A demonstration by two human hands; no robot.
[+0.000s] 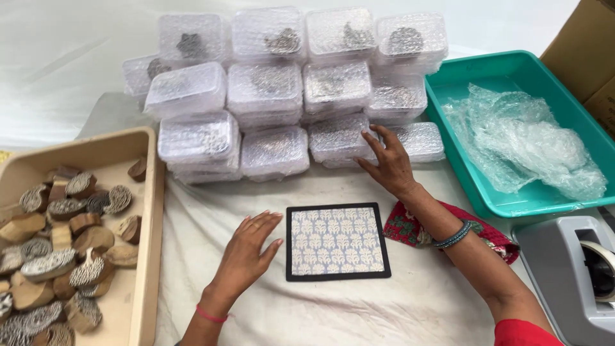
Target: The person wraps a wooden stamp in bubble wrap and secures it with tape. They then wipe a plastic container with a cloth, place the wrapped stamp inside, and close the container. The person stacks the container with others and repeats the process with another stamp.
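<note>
Directly between the two hands lies a square patterned mat [337, 241], pale blue and cream with a black border, flat on the white cloth [397, 301]. The left hand [248, 250] hovers or rests just beside its left edge, fingers spread and holding nothing; whether it touches the cloth cannot be told. The right hand [389, 162] is beyond the mat's far right corner, fingers splayed wide, fingertips touching a bubble-wrapped box [339, 138] in the front row of the stack. Left of the left hand sits a beige tray [150, 211] of carved wooden printing blocks [64, 250]. Right of the right forearm are a teal tray [506, 198] of loose bubble wrap [519, 138] and a grey tape dispenser [567, 269].
</note>
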